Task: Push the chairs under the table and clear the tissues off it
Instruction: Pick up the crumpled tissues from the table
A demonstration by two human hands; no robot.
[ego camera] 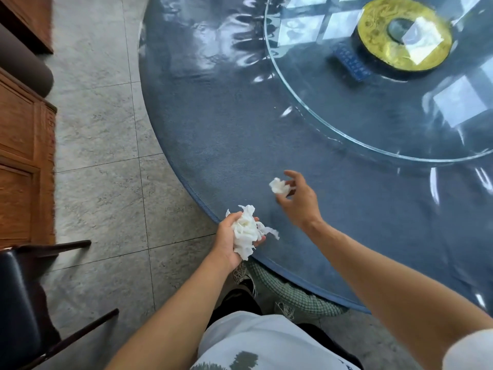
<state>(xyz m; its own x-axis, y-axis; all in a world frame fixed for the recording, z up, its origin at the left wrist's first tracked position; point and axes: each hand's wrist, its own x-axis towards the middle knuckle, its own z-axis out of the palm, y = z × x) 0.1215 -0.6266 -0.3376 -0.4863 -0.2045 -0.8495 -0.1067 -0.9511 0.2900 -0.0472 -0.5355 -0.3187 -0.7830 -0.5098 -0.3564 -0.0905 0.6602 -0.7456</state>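
Observation:
My left hand [234, 237] holds a bunch of crumpled white tissues [246, 232] at the near edge of the round table [226, 134], which has a blue cloth. My right hand [300, 198] is over the table a little farther in, its fingers curled around a small balled white tissue [278, 186]. Whether that tissue still touches the cloth I cannot tell. A black chair [24, 295] stands at the lower left, away from the table on the tiled floor.
A glass turntable [306, 84] with a gold disc [402, 33] at its hub and a dark blue remote [350, 62] under it fills the table's far right. Wooden furniture [24, 145] lines the left. A green checked seat [296, 297] sits under the table edge.

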